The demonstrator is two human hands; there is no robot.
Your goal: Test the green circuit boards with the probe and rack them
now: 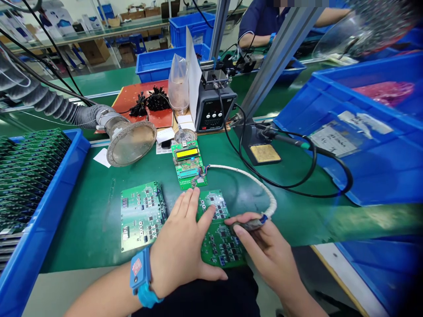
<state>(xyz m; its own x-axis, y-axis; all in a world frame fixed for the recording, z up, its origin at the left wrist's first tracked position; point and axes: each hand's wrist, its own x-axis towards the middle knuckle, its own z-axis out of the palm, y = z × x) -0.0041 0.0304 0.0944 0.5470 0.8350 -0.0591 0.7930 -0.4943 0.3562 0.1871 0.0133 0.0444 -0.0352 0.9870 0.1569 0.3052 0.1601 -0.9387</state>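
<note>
My left hand (181,237), a blue wrist strap (141,270) on its wrist, lies with fingers stretched out across the left side of a green circuit board (223,235). In my right hand (271,251) is a dark, taped wired probe (253,223), held by thumb and fingers at the board's right side. Its tip is hidden, so I cannot tell whether it touches the board. A white-sleeved cable (261,182) curves from the probe to a small green programmer board (188,165) with a lit yellow screen. Left of my left hand lies a stack of circuit boards (140,215).
A blue crate (49,233) of upright boards stands at left, under a fume duct hood (132,143). Behind are a soldering station (214,105) and an iron stand (261,147) with looping black cable. A large blue bin (366,145) borders the right. A co-worker (261,22) sits opposite.
</note>
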